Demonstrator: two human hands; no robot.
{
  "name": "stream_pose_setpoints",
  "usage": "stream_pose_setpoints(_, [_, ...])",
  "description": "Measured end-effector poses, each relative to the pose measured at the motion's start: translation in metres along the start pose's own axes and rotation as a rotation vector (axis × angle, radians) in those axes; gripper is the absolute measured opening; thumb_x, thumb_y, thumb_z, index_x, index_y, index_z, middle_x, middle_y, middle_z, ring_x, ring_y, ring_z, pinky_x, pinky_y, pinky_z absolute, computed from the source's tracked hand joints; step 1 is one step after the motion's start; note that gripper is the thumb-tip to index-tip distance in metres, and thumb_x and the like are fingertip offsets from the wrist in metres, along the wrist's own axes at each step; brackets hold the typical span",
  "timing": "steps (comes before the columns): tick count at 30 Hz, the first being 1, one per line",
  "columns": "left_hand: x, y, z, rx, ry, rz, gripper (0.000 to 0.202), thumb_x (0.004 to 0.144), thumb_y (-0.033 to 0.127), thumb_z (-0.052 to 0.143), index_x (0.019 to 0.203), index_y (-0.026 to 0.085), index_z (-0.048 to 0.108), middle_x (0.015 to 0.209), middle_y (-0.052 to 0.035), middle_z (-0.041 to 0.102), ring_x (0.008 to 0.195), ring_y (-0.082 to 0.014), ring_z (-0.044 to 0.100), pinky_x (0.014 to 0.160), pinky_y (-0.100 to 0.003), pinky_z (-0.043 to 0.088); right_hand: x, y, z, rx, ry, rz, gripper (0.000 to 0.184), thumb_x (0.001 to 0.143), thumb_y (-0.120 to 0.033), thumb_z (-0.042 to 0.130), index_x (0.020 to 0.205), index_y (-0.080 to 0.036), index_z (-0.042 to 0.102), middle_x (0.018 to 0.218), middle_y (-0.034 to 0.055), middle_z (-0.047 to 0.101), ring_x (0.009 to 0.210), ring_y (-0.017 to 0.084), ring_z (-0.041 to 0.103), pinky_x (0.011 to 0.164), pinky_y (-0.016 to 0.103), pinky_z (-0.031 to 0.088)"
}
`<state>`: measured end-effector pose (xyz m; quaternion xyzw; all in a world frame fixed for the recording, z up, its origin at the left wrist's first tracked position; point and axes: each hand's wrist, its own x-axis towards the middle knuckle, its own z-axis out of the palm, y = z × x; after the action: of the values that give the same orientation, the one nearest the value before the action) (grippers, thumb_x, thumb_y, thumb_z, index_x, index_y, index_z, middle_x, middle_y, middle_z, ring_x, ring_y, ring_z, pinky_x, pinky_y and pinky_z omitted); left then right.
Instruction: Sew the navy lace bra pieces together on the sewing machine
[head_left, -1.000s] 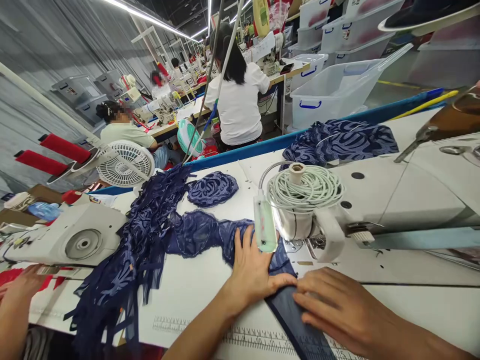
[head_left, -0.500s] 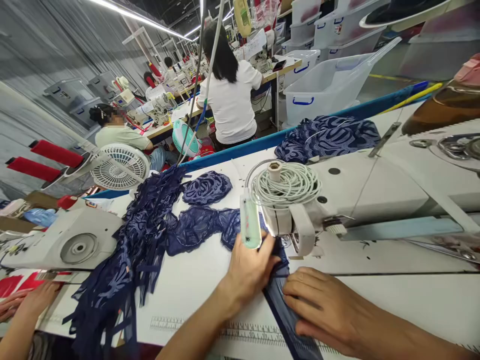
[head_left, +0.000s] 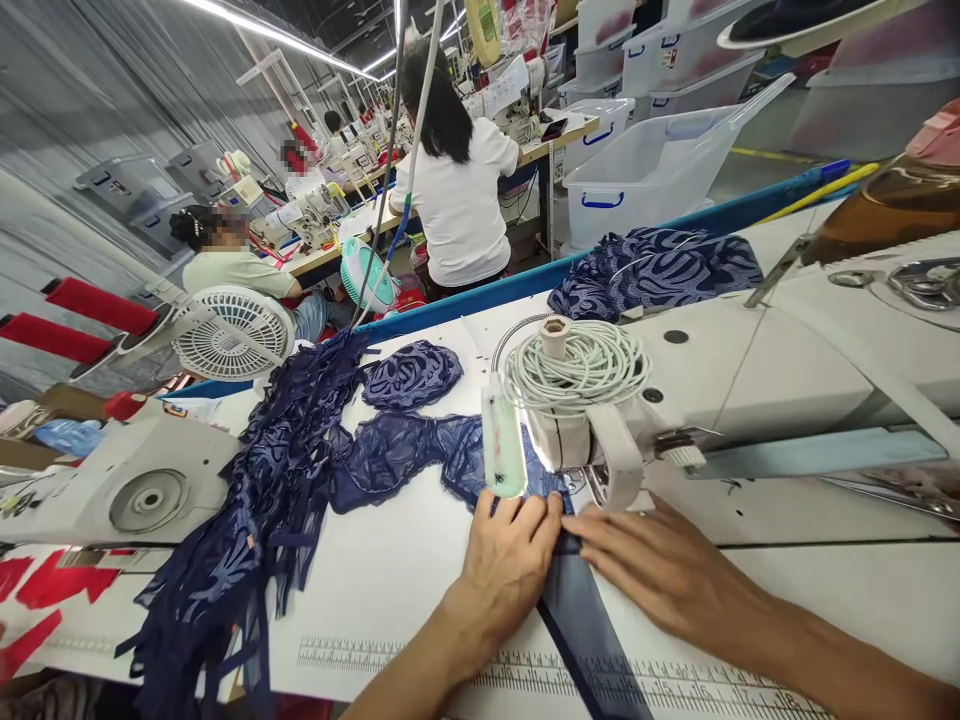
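Note:
A navy mesh piece (head_left: 581, 605) with a dark edge band runs from the sewing machine head (head_left: 570, 440) towards me over the table's front. My left hand (head_left: 510, 550) bears down on it just before the presser foot, fingertips curled onto the cloth and its folds. My right hand (head_left: 652, 565) lies low over the same cloth from the right, fingers stretched out and their tips close to my left fingers. Its thumb side is partly hidden behind the machine head. Beyond the needle area, more joined navy mesh (head_left: 397, 455) trails left. The needle itself cannot be made out.
A navy lace pile (head_left: 247, 500) hangs over the table's front at left; a lace cup (head_left: 412, 375) lies beside it. Coiled pale cord (head_left: 577, 365) rests on the machine. Another machine (head_left: 150, 480) stands left. A printed ruler (head_left: 390, 652) edges the table. Two people sit ahead.
My left hand has drawn back slightly towards me and its fingers lie lower on the cloth. My right hand has moved forward to the machine head. A neighbour's hands at far left are gone.

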<state>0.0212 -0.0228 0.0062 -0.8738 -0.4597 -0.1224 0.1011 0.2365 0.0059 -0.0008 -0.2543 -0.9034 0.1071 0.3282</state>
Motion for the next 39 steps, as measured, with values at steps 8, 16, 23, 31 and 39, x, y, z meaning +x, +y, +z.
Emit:
stream_pose_setpoints(8, [-0.001,-0.009,0.003,-0.146,-0.055,-0.029,0.049,0.093,0.003,0.044,0.138,0.019,0.053,0.133,-0.009,0.065,0.127,-0.0258,0.055,0.12,-0.057,0.03,-0.003,0.016,0.015,-0.448,-0.012,0.046,0.035,0.097,-0.017,0.053,0.13,-0.014,0.065,0.091,0.0138,0.074,0.086,0.03,0.064,0.08,0.047,0.045])
stream_pose_setpoints(16, [0.009,-0.02,0.001,-0.306,-0.122,-0.099,0.053,0.088,0.0,0.048,0.135,0.025,0.053,0.121,-0.01,0.066,0.123,-0.0281,0.058,0.112,-0.066,0.038,-0.015,0.004,0.011,-0.185,0.05,-0.044,0.03,0.1,-0.012,0.043,0.108,-0.024,0.07,0.11,0.0061,0.074,0.09,0.02,0.064,0.098,0.046,0.039])
stream_pose_setpoints(23, [0.011,-0.024,0.001,-0.335,-0.099,-0.091,0.053,0.091,0.001,0.046,0.137,0.026,0.052,0.119,-0.009,0.067,0.121,-0.0269,0.059,0.113,-0.065,0.038,-0.008,0.001,0.007,-0.141,0.06,-0.033,0.028,0.104,-0.02,0.042,0.114,-0.022,0.068,0.104,0.0063,0.074,0.084,0.017,0.064,0.097,0.043,0.04])
stream_pose_setpoints(31, [0.011,-0.031,0.003,-0.35,-0.098,-0.095,0.049,0.094,0.004,0.046,0.136,0.028,0.055,0.121,-0.0084,0.068,0.12,-0.0264,0.06,0.115,-0.065,0.036,0.001,-0.001,-0.003,-0.122,0.059,-0.086,0.027,0.104,-0.022,0.043,0.11,-0.018,0.069,0.098,0.0056,0.072,0.076,0.014,0.061,0.092,0.038,0.039])
stream_pose_setpoints(39, [0.019,-0.036,0.005,-0.369,-0.102,-0.124,0.051,0.094,0.003,0.044,0.136,0.029,0.055,0.127,-0.0078,0.066,0.124,-0.0257,0.058,0.117,-0.065,0.034,0.004,-0.004,-0.004,-0.089,0.023,-0.086,0.025,0.104,-0.02,0.044,0.108,-0.017,0.068,0.097,0.0063,0.069,0.08,0.016,0.061,0.085,0.036,0.038])
